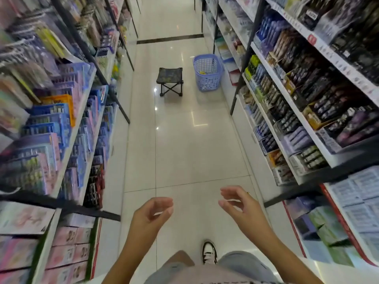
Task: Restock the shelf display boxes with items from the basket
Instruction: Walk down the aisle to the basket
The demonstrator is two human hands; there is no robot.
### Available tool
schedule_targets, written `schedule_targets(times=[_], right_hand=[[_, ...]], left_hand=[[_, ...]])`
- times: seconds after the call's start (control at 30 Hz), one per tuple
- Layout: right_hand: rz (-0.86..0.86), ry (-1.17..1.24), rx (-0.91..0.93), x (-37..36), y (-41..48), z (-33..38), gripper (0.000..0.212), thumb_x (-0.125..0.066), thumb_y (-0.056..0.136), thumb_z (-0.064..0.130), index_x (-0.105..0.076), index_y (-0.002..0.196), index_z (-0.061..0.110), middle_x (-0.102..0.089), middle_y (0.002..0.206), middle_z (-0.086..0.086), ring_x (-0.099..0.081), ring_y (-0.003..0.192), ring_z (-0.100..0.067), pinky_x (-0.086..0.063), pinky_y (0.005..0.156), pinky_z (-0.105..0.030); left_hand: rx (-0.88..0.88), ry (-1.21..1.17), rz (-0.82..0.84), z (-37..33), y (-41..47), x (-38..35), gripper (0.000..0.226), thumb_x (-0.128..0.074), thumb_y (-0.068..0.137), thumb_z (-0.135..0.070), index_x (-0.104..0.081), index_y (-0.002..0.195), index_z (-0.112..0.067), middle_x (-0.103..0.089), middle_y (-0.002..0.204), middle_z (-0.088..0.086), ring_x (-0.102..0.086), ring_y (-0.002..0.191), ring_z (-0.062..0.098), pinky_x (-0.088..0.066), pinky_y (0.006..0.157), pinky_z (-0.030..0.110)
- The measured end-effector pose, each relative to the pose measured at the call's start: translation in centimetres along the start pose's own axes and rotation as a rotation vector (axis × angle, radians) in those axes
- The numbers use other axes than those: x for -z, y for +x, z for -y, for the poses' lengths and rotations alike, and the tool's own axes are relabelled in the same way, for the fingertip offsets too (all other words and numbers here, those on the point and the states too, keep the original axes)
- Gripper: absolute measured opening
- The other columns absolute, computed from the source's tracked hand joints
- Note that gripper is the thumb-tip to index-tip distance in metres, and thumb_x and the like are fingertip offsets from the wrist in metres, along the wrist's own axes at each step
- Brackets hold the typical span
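— Where's the basket (207,72)?
— Twelve o'clock, on the floor well ahead, with a stool (169,84) at its nine. Something yellow is inside.
— Hands?
— The left hand (152,212) and right hand (238,203) are loosely curled and empty. I'd judge restocking unfinished.

Left shelving (51,89) smeared by motion blur, packaging unreadable. Basket (208,72) contents mostly behind its wall (a yellow bit, can't tell what). Price tags (344,68) on the right too small to read. Arms (127,253) cut by bottom edge.
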State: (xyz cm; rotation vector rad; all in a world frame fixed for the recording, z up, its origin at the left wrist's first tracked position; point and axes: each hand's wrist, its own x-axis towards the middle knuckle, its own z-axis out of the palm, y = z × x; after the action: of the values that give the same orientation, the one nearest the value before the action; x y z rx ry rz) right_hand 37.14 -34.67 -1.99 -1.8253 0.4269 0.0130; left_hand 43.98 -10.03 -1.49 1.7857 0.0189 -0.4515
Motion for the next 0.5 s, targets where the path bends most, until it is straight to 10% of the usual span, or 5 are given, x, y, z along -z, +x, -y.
schedule_targets(times=[0.5], right_hand=[[-0.026, -0.009, -0.048, -0.3, 27.5, 5.6, 0.020, -0.068, 0.084, 0.022, -0.062, 0.102, 0.031, -0.066, 0.102, 0.012, -0.061, 0.097, 0.002, -0.051, 0.089, -0.024]], left_hand=[[-0.088, 0.061, 0.070, -8.4, 29.4, 2.0, 0.015, -0.071, 0.083, -0.017, -0.071, 0.093, -0.029, -0.072, 0.094, -0.012, -0.068, 0.089, 0.003, -0.050, 0.073, 0.009]])
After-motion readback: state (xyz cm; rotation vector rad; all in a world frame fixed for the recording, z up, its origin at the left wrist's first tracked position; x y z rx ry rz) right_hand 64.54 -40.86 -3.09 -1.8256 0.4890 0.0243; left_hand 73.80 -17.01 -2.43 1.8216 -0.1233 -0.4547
